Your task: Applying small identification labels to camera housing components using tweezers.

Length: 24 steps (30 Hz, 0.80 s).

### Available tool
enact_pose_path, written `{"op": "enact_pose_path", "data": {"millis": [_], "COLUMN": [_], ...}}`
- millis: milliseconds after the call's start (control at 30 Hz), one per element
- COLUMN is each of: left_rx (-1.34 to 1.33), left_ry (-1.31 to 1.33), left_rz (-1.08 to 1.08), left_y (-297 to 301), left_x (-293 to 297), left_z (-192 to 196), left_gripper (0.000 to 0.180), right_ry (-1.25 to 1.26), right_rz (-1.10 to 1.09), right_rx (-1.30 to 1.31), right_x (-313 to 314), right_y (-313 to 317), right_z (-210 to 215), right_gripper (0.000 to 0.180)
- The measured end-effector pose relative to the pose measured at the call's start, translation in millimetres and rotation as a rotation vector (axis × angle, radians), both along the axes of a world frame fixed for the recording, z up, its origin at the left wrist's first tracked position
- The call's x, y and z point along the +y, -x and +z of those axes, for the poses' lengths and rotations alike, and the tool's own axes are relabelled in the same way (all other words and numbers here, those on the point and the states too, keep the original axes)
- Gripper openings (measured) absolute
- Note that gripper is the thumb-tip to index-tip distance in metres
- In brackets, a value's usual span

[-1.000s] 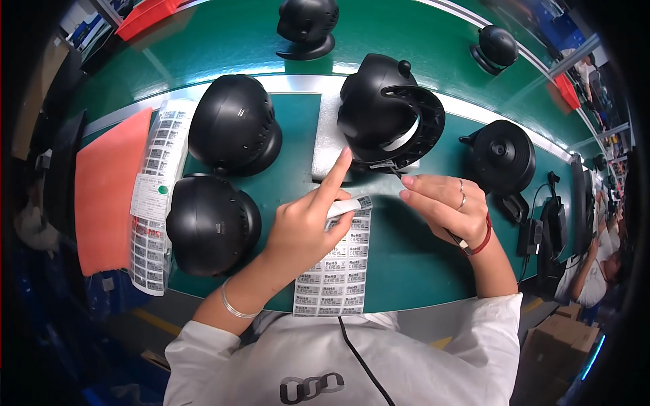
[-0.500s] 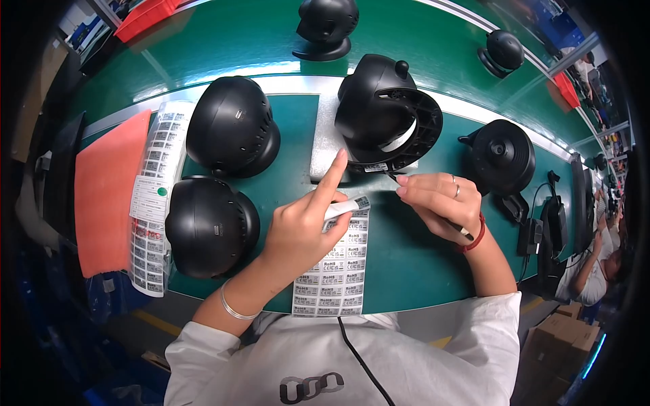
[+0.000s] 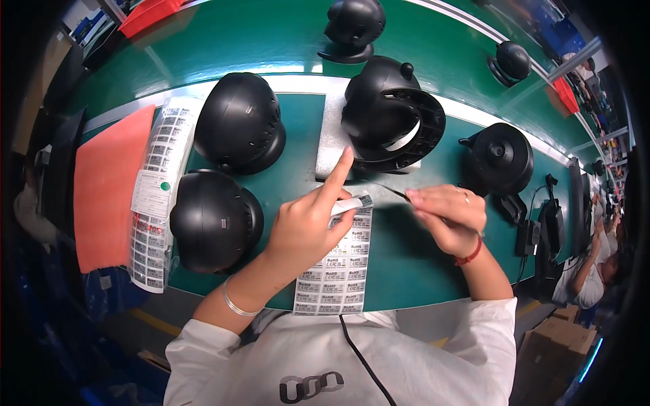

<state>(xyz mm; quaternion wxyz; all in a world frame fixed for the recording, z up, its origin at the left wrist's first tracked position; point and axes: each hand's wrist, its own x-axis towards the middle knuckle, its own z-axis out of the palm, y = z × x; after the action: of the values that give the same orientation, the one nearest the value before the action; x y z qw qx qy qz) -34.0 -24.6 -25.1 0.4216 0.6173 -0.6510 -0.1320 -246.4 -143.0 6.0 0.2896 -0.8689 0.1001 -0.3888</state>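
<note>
My left hand [image 3: 308, 227] pinches the curled upper end of a sheet of small silver-grey labels [image 3: 332, 284], which hangs to the table's near edge. Its index finger stretches up to the lower rim of a tilted black rounded device [image 3: 382, 111]. That device rests on a pale foam block [image 3: 332, 145], its hollow ring-shaped base turned towards me. In my right hand [image 3: 450, 213], to the right of the sheet, is a thin dark pointed tool that looks like tweezers [image 3: 399, 193]. The tips point left, apart from the device; whether they carry anything I cannot tell.
Two black rounded devices [image 3: 237, 122] stand on the left, beside a bagged label pack [image 3: 159, 196] and an orange sheet [image 3: 112, 196]. On the right lie another black device [image 3: 501, 159] and a black adapter [image 3: 528, 237]. Further devices [image 3: 352, 30] stand on the far green surface.
My right hand has drawn back from the device's rim with the tweezers, whose tips now point left. The white label seen on the rim earlier no longer shows. My left hand keeps its pinch.
</note>
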Motion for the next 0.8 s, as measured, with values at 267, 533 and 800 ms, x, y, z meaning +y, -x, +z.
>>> {"op": "enact_pose_path", "data": {"millis": [267,533,800], "left_rx": [-0.01,-0.024,-0.026], "left_ry": [0.01,0.011,-0.084], "left_rz": [0.007,0.018,0.033], "left_y": [1,2,4], "left_x": [-1,-1,0], "left_z": [-3,-3,3], "left_gripper": [0.086,0.085,0.081], "right_ry": [0.615,0.608,0.54], "right_rz": [0.022,0.074,0.119], "right_rx": [0.063,0.034,0.008], "right_x": [-18,-31,-39], "right_y": [2,-4,-4], "right_z": [3,-7,-14], "right_gripper": [0.016,0.016,0.019]}}
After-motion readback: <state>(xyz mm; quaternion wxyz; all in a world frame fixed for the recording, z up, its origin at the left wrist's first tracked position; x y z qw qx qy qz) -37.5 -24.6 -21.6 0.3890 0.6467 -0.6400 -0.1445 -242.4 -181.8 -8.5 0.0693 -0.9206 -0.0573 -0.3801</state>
